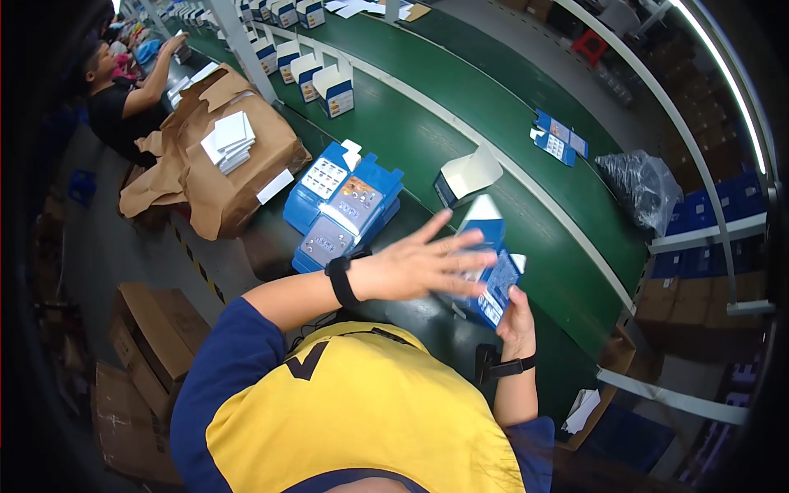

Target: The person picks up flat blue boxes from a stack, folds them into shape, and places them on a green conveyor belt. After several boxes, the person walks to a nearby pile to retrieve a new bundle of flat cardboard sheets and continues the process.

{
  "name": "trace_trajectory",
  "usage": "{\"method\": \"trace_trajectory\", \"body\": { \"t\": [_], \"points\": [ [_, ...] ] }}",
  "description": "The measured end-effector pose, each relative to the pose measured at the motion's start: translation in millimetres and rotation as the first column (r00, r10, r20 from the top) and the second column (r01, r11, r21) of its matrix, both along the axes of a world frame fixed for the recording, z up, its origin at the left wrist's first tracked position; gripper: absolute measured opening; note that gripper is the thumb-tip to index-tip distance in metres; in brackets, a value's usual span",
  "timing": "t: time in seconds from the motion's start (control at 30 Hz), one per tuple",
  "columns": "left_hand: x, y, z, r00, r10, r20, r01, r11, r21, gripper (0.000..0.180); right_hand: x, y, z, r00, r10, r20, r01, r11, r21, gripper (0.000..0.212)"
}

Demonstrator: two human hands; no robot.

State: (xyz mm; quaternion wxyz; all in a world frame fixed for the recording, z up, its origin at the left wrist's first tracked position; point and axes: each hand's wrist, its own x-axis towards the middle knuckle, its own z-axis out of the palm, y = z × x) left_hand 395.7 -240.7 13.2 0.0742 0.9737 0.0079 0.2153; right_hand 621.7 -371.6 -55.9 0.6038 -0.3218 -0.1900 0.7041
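Note:
My right hand (516, 322) is closed around the lower right side of a blue printed carton (498, 289), thumb on its face. The carton is tilted, and a white-and-blue flap stands up at its top. Across the carton's left side reaches my left hand (415, 267), its fingers spread and a little blurred; whether the fingertips touch the cardboard I cannot tell. Just beyond, an open carton with a cream inside (470, 177) sits on the green conveyor belt (394, 123). A stack of flat blue carton blanks (349, 205) lies left of my left hand.
Brown wrapping paper (197, 164) holds white folded sheets (233, 140) at the left, near a person in black (123, 99). Several open cartons (333, 89) line the belt. Farther right are a flat blue carton (559, 138) and a clear plastic bag (641, 189). Metal posts (238, 49) rise nearby.

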Motion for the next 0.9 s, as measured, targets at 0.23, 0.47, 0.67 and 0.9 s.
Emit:
{"method": "trace_trajectory", "body": {
  "t": [0.23, 0.47, 0.67, 0.9],
  "points": [
    [-87, 56, -44, 0.234, 0.952, -0.195, -0.966, 0.206, -0.155, 0.105, 65, 105, -100, 0.296, -0.436, 0.850, 0.444, 0.851, 0.282, 0.111],
    [-106, 71, -33, 0.159, 0.887, -0.434, -0.983, 0.102, -0.152, 0.102, 38, 100, -133, 0.118, -0.241, 0.963, 0.525, 0.838, 0.145, 0.106],
    [-94, 60, -29, 0.336, 0.931, -0.141, -0.843, 0.231, -0.485, 0.084, -104, 75, -59, 0.909, -0.143, 0.392, 0.233, 0.954, -0.191, 0.088],
    [-68, 34, -34, 0.633, 0.765, 0.116, -0.215, 0.317, -0.924, 0.062, -112, 42, 12, 0.381, -0.102, 0.919, 0.017, 0.994, 0.103, 0.039]
  ]
}}
